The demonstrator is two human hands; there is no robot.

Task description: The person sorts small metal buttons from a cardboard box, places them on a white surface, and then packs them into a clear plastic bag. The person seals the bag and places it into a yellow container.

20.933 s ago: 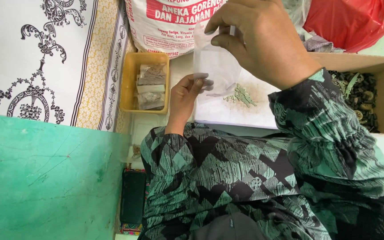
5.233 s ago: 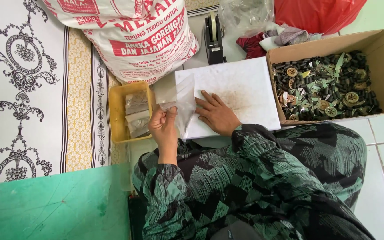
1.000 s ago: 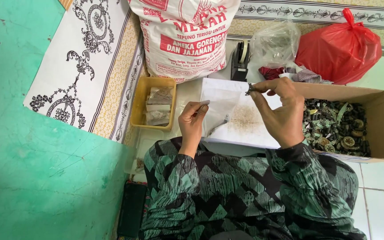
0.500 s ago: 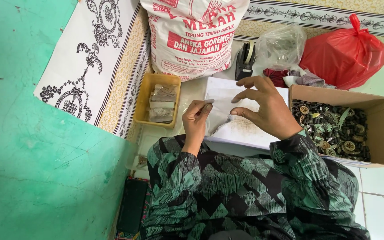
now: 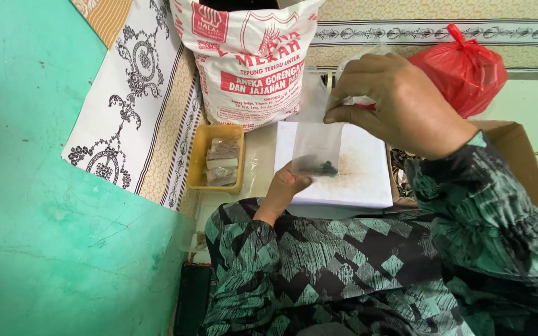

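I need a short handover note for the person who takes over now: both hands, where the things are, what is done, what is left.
Right hand: raised, pinching the top of the small clear plastic bag.
Left hand: at the bag's lower edge.
Bag hangs over the white paper sheet; a few dark dried pieces sit at its bottom.
Done: filled bags lie in the yellow plastic tray.
Left: bag looks not yet sealed; more dried pieces are in the brown cardboard box.

Long sleeves (image 5: 468, 211) in dark green and black, with pale green diamond and zigzag pattern; bare hands (image 5: 400, 99).
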